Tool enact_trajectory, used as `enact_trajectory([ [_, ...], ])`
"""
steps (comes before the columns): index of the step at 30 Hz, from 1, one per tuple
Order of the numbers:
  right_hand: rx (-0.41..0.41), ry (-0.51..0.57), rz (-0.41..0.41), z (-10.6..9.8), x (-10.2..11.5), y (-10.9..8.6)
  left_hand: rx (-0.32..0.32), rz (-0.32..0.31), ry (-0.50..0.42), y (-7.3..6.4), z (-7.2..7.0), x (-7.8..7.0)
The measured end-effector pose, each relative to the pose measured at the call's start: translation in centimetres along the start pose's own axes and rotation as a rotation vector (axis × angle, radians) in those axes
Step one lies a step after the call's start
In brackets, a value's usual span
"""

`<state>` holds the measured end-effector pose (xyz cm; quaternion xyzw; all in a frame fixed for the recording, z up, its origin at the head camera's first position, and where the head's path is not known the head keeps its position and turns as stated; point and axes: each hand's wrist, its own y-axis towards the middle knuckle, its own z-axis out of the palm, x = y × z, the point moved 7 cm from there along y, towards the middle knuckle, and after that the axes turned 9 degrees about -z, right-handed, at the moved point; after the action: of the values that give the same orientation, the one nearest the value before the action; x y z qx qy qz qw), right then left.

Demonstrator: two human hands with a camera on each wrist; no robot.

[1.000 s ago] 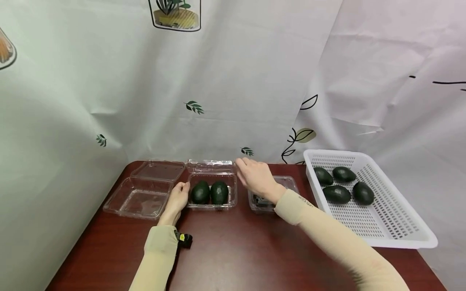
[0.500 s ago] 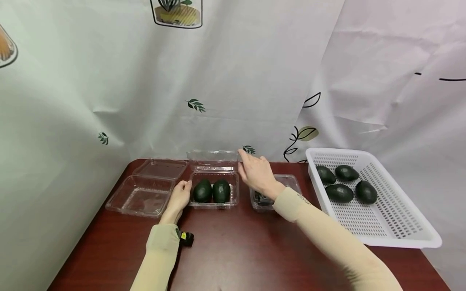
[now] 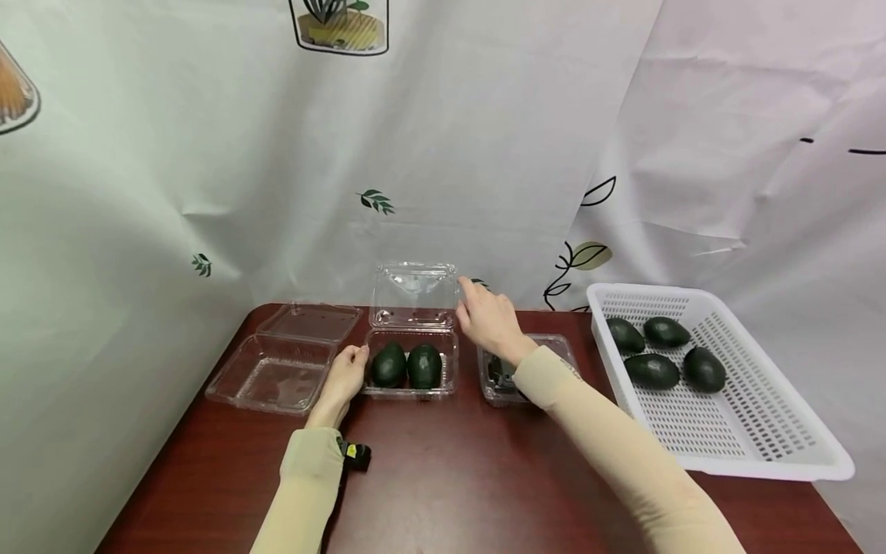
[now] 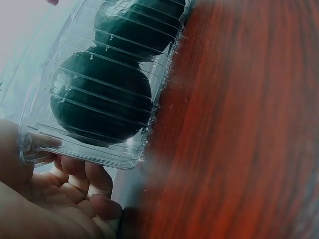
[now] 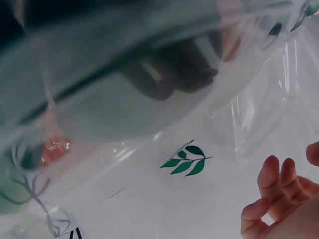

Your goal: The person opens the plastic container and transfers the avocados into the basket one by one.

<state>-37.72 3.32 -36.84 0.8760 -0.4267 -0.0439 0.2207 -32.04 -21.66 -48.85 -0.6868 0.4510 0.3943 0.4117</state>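
Steady the box (image 3: 410, 392) your left grip (image 3: 344, 377) pinches at nine o'clock; your right grip (image 3: 487, 322), loosely spread at two, holds nothing: guide the lid (image 3: 415, 296) gently.

No lettering can be read; a dark marking (image 3: 571, 370) on the right sleeve (image 3: 623, 454), toward 4 o'clock, is recorded as illegible.
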Motion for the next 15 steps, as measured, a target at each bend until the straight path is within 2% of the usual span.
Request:
enact_trajectory([
  [8, 0.082, -0.007, -0.084, 0.1, 3.1, -0.3, -0.008, 0.027, -0.010, 0.0, 0.0, -0.4],
  [15, 0.196, 0.005, -0.182, 1.7, 6.8, -0.3, 0.000, 0.019, -0.002, 0.0, 0.0, -0.1],
])
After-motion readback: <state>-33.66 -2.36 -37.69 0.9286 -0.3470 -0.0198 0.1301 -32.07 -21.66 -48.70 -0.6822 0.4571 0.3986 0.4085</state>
